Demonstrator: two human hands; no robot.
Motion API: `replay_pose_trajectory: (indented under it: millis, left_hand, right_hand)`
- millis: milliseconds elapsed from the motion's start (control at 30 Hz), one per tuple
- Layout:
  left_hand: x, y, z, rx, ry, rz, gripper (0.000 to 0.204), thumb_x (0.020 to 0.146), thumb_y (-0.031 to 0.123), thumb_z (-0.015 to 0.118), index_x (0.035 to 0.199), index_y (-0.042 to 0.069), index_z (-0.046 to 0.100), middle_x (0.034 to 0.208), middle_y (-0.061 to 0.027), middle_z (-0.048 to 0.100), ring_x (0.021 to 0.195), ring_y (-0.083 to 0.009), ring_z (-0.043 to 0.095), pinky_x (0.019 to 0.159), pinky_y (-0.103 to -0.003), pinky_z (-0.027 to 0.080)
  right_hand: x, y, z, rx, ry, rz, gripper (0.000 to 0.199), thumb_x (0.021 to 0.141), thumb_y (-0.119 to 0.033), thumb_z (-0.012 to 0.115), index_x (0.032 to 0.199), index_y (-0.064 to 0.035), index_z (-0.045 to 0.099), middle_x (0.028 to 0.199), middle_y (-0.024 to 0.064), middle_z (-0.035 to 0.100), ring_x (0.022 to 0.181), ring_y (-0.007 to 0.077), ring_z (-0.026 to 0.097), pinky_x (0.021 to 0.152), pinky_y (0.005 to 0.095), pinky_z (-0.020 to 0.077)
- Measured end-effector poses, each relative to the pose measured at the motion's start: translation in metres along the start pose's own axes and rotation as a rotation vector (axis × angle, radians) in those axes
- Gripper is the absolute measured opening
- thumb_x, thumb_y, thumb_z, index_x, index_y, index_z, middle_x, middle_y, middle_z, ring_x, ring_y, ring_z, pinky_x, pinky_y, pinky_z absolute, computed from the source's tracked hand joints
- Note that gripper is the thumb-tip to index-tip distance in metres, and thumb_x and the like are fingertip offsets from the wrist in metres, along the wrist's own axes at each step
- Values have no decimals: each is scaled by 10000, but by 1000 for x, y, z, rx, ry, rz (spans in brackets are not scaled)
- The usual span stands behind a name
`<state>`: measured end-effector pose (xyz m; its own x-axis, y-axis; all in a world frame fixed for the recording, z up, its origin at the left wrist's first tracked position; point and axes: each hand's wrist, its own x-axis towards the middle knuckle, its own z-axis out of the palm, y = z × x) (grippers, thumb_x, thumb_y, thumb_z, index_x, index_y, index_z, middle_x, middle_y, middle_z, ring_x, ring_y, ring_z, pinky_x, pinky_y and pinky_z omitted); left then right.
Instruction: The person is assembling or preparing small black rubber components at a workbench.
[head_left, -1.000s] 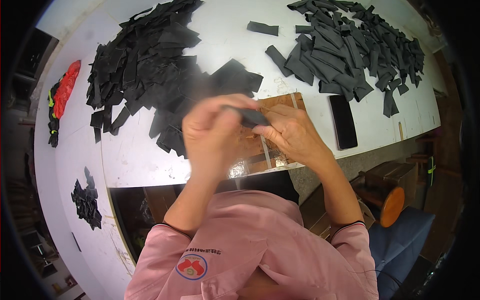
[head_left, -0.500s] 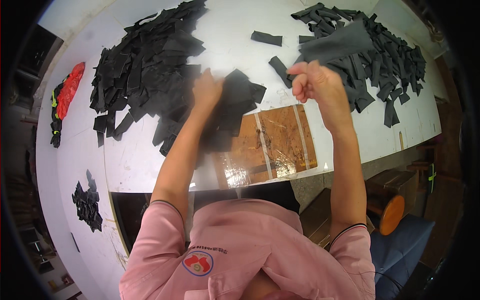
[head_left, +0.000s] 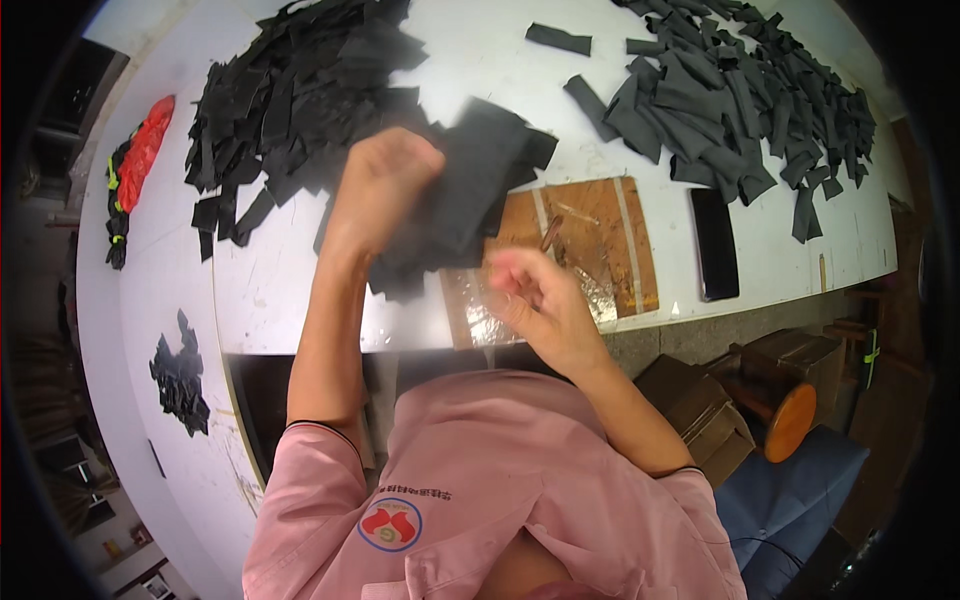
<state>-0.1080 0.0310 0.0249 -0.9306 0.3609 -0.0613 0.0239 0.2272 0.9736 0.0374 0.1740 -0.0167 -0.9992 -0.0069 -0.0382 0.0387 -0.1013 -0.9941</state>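
My left hand, smeared by motion, is closed at the left edge of a flat black fabric piece and seems to grip it. More black pieces lie under that one. Close to the lower edge of the fabric, my right hand has its fingers curled inward; whether it pinches anything is unclear. Beneath and beside it lies a brown board with pale tape strips and a glossy film. A large heap of black fabric pieces spreads beyond my left hand.
Folded dark grey fabric pieces heap at the far right, with a single piece apart. A black phone lies near the table's front edge. Left are a red bag and black scraps. Cardboard boxes and an orange-topped stool stand below right.
My right hand has come down and left from beside the folded heap. The grey piece that was airborne there now lies on the heap. My left hand has moved slightly nearer me.
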Motion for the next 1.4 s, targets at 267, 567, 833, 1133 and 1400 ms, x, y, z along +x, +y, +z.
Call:
replay_pose_trajectory:
  millis: [267,567,833,1133,1400]
  left_hand:
    - [-67,-2,13,163,-207,-47,55,783,31,565,737,22,535,677,24,529,607,-31,459,548,-176,370]
    - [-130,-32,27,-671,16,-165,264,791,148,516,978,-38,522,807,-101,586,707,-154,570,632,-263,458]
    - [-127,-28,32,-651,98,-197,114,757,5,546,858,-45,555,713,-81,589,566,-121,564,537,-215,457]
    - [-129,-31,28,-355,277,-89,25,770,1,564,786,-18,572,628,-31,563,520,-59,502,460,-179,396]
    - [-138,-42,41,122,305,177,26,761,-20,587,765,-21,561,643,-4,562,525,-29,487,464,-159,397]
  right_hand:
    - [3,13,41,707,89,229,152,760,-160,646,849,-44,607,762,-4,596,616,66,535,474,202,421]
    - [-4,12,36,783,99,187,141,833,-163,553,925,-56,560,840,41,593,713,110,547,566,236,411]
    - [-6,9,37,716,96,185,120,833,-188,557,861,-71,557,806,37,590,675,112,538,551,250,414]
    - [-14,-3,18,-951,237,43,308,703,-254,664,853,5,592,682,94,562,614,234,557,543,316,439]
    - [-11,-8,35,-302,59,-198,189,689,-58,638,858,-1,574,798,107,524,688,210,537,593,285,437]
